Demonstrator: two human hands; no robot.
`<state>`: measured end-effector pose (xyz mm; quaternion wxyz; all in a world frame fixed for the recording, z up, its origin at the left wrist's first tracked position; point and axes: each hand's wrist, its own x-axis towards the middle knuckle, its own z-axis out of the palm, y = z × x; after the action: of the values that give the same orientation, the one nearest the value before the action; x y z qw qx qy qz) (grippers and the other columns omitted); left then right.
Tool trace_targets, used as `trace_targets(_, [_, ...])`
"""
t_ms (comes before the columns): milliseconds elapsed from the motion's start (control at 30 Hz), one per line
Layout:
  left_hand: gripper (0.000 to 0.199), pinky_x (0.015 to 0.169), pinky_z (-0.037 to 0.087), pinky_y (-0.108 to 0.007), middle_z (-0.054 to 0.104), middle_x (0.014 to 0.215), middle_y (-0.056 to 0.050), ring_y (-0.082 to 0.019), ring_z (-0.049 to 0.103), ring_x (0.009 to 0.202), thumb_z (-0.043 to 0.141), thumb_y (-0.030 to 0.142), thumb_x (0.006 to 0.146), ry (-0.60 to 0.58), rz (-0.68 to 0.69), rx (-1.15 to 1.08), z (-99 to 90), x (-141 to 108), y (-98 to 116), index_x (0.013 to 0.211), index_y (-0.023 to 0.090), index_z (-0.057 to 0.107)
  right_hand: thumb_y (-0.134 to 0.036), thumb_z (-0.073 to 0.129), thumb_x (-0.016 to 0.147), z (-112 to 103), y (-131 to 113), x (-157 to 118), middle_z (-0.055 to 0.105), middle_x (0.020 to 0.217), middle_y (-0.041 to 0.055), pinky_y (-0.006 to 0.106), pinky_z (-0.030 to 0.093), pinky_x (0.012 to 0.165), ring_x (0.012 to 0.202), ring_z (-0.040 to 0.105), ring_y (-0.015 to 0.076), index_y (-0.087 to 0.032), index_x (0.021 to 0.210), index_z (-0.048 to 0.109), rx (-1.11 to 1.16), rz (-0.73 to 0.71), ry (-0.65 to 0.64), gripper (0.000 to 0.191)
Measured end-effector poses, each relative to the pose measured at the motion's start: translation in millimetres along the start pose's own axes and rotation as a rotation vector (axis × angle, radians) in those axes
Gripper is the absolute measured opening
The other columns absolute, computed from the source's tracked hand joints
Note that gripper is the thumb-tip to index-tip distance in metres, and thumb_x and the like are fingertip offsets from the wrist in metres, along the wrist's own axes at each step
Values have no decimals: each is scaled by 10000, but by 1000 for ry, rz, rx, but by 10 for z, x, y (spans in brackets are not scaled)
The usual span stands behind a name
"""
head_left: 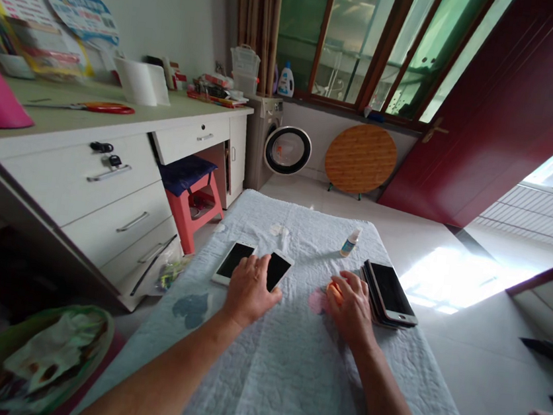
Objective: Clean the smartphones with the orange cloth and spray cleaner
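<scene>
My left hand (253,291) is closed round a white smartphone (278,271) with a dark screen, thumb along its near edge and fingers across its left side. Just left of that hand, another white smartphone (231,262) lies face up on the cloth-covered table (283,368), partly hidden by the fingers. Under the curled fingers of my right hand (352,306) is a small, soft-looking orange thing (334,293), perhaps a cloth or sponge, mostly covered. A stack of phones (391,292) lies right beside this hand. Beyond both hands stands a small spray bottle (350,242) with a clear cap.
A white desk (126,210) with drawers runs along the left, scissors (103,108) and a paper roll (141,82) on it. A red stool (191,204) is tucked beneath. A washing machine (263,133) with its door ajar and a round wooden tabletop (360,158) stand behind.
</scene>
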<state>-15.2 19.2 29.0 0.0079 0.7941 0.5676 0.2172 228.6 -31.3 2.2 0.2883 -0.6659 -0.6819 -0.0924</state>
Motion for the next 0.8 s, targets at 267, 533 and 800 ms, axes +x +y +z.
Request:
trace_targets(267, [528, 912, 396, -382, 573, 1018, -100, -286, 517, 1006, 647, 330, 687, -123, 53, -68, 116, -116, 209, 1169, 156, 522, -397, 559, 817, -13, -77, -13, 527, 1218, 132, 442, 398, 927, 1087, 444, 294, -180, 1140, 634, -68, 53, -111, 396])
trace_targets(533, [539, 944, 382, -371, 575, 1075, -99, -273, 509, 1039, 619, 362, 745, -149, 72, -53, 110, -128, 174, 1230, 166, 489, -305, 545, 781, -20, -61, -23, 543, 1215, 128, 418, 384, 933, 1084, 459, 281, -171, 1203, 590, -56, 94, -183, 445])
trace_targets(800, [917, 967, 389, -400, 527, 1221, -137, -324, 513, 1091, 724, 590, 586, -331, 101, -73, -45, -118, 35, 1340, 165, 421, -349, 576, 758, -94, -24, -24, 570, 1168, 127, 399, 393, 921, 1044, 480, 272, -145, 1280, 503, -36, 127, -226, 565])
